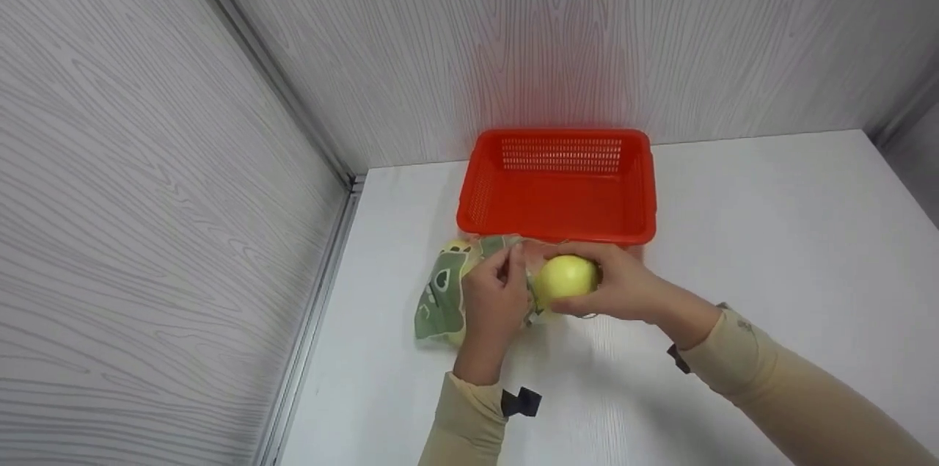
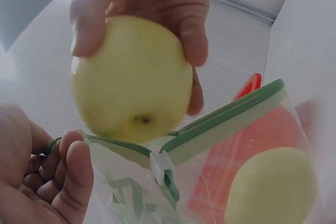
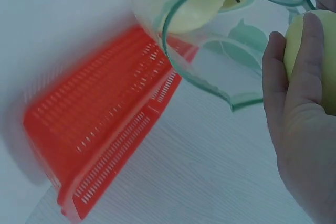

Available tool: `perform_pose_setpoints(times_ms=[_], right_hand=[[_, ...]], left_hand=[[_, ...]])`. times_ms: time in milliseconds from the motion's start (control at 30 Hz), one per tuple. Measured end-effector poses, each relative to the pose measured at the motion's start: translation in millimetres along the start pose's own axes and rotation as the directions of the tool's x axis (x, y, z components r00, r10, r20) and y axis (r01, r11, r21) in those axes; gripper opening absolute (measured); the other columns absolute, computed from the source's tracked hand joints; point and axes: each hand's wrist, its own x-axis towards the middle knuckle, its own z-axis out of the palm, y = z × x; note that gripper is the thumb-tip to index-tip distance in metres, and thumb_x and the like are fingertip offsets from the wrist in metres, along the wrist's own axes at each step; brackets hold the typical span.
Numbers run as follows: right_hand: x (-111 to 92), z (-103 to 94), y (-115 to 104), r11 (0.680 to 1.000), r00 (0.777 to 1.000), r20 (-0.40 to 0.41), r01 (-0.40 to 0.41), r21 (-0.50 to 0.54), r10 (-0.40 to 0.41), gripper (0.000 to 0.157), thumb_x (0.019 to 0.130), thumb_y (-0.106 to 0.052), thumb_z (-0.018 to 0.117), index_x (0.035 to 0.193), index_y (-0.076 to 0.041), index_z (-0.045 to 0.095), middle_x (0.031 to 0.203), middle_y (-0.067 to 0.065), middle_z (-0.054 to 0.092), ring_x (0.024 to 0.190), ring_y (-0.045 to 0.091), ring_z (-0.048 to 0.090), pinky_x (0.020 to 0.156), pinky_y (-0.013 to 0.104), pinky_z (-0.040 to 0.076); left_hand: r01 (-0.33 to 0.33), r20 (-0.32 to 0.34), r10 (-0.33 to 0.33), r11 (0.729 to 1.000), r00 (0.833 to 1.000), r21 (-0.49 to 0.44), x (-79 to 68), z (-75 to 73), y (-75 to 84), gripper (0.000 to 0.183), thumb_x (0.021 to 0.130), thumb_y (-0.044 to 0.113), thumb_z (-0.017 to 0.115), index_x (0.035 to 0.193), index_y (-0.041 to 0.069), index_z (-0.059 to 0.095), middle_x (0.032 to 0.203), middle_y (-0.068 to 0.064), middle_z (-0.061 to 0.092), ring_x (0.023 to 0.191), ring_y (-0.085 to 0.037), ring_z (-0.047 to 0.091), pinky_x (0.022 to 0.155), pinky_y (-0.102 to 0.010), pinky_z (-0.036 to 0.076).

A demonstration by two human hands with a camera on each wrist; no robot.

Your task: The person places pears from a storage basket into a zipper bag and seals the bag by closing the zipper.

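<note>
My right hand point(image 1: 623, 282) grips a yellow-green apple point(image 1: 567, 281), its fingers and thumb spread round the sides. The apple is at the mouth of a clear zip bag point(image 2: 226, 135) with a green seal and a white slider point(image 2: 161, 167). Curled fingers of my left hand point(image 1: 497, 297) pinch the bag's edge, seen closer in the left wrist view point(image 2: 50, 177). Inside the bag lies another apple point(image 2: 273, 187), and the right wrist view shows apples point(image 3: 197, 14) through the plastic. Green printing covers part of the bag point(image 1: 440, 290), which lies on the table.
Behind the bag stands a red plastic basket point(image 1: 557, 205) with slotted walls and nothing in it. The white table point(image 1: 755, 231) meets a wood-grain panel point(image 1: 557, 33) at the back and another panel point(image 1: 147, 180) on the left.
</note>
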Motion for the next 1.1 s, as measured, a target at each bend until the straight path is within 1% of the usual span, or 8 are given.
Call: perform_pose_setpoints(times_ms=[133, 233, 300, 367, 467, 600, 767, 1100], right_hand=[[10.1, 16.1, 2.4, 0.95, 0.979, 0.044, -0.202, 0.238, 0.197, 0.067, 0.093, -0.026, 0.078, 0.152, -0.019, 0.047, 0.144, 0.012, 0.054, 0.125, 0.034, 0.061, 0.091, 0.043, 0.06], [9.5, 22.9, 0.8, 0.901, 0.981, 0.13, -0.187, 0.391, 0.147, 0.065, 0.102, -0.017, 0.065, 0.16, -0.018, 0.037, 0.16, 0.014, 0.042, 0.14, 0.035, 0.053, 0.106, 0.044, 0.052], [7.4, 21.8, -1.6, 0.906, 0.987, 0.153, -0.11, 0.408, 0.051, 0.061, 0.104, -0.011, 0.059, 0.16, -0.018, 0.039, 0.161, 0.012, 0.043, 0.143, 0.034, 0.051, 0.108, 0.043, 0.05], [6.3, 17.2, -1.6, 0.943, 0.993, 0.102, 0.024, 0.333, -0.061, 0.051, 0.103, -0.006, 0.058, 0.153, -0.012, 0.05, 0.151, 0.012, 0.055, 0.134, 0.035, 0.059, 0.104, 0.04, 0.053], [5.4, 5.8, 5.5, 0.987, 0.98, -0.112, 0.163, -0.007, -0.163, 0.036, 0.099, -0.008, 0.067, 0.135, -0.008, 0.066, 0.125, 0.009, 0.07, 0.108, 0.03, 0.069, 0.09, 0.033, 0.059], [7.7, -9.0, 25.5, 0.933, 0.962, -0.218, 0.081, -0.351, -0.166, 0.042, 0.088, -0.015, 0.082, 0.126, -0.011, 0.067, 0.105, 0.004, 0.066, 0.093, 0.024, 0.061, 0.078, 0.037, 0.056], [16.5, -18.1, 48.0, 0.889, 0.98, -0.053, 0.148, -0.432, -0.189, 0.025, 0.091, -0.008, 0.077, 0.114, -0.014, 0.072, 0.099, 0.001, 0.066, 0.085, 0.02, 0.062, 0.073, 0.035, 0.055], [24.5, -24.5, 46.0, 0.902, 0.978, -0.155, 0.058, -0.428, -0.137, 0.021, 0.099, -0.012, 0.069, 0.119, -0.013, 0.074, 0.089, 0.001, 0.07, 0.074, 0.018, 0.06, 0.066, 0.031, 0.054]], left_hand=[[-0.025, 0.012, 0.024, 0.999, 1.0, 0.022, -1.0, 1.2, 3.3, 0.032, 0.104, 0.019, 0.062, 0.075, 0.007, 0.066, 0.062, 0.002, 0.048, 0.06, -0.008, 0.045, 0.054, -0.02, 0.037], [-0.041, 0.026, 0.04, 0.999, 0.999, 0.025, -3.2, 1.5, 2.5, 0.028, 0.104, 0.019, 0.062, 0.08, 0.005, 0.069, 0.063, 0.003, 0.049, 0.06, -0.007, 0.045, 0.053, -0.02, 0.037], [-0.039, 0.031, 0.038, 0.999, 0.999, 0.023, -3.8, 0.7, 2.6, 0.028, 0.105, 0.02, 0.062, 0.082, 0.006, 0.07, 0.063, 0.003, 0.05, 0.06, -0.007, 0.045, 0.053, -0.02, 0.037], [-0.032, 0.027, 0.032, 0.999, 0.999, 0.017, -3.7, -0.5, 2.6, 0.026, 0.105, 0.02, 0.062, 0.085, 0.006, 0.071, 0.063, 0.002, 0.051, 0.06, -0.007, 0.046, 0.053, -0.02, 0.038], [-0.02, 0.02, 0.02, 1.0, 1.0, 0.012, -3.8, -1.9, 3.0, 0.027, 0.105, 0.02, 0.063, 0.083, 0.008, 0.071, 0.063, 0.003, 0.051, 0.06, -0.007, 0.047, 0.053, -0.019, 0.038], [-0.045, -0.002, 0.045, 0.999, 0.999, 0.014, -5.0, -2.4, 2.1, 0.028, 0.104, 0.019, 0.063, 0.079, 0.007, 0.068, 0.063, 0.002, 0.05, 0.06, -0.006, 0.045, 0.052, -0.019, 0.037], [-0.076, -0.006, 0.076, 0.997, 0.997, 0.0, -12.4, -0.6, -0.2, 0.025, 0.103, 0.015, 0.064, 0.08, 0.007, 0.069, 0.064, 0.002, 0.05, 0.06, -0.005, 0.045, 0.052, -0.019, 0.038], [-0.114, 0.087, 0.119, 0.992, 0.989, -0.057, -38.0, 7.1, -8.0, 0.008, 0.099, 0.012, 0.069, 0.101, 0.007, 0.074, 0.071, -0.001, 0.063, 0.063, -0.005, 0.053, 0.055, -0.019, 0.049]])
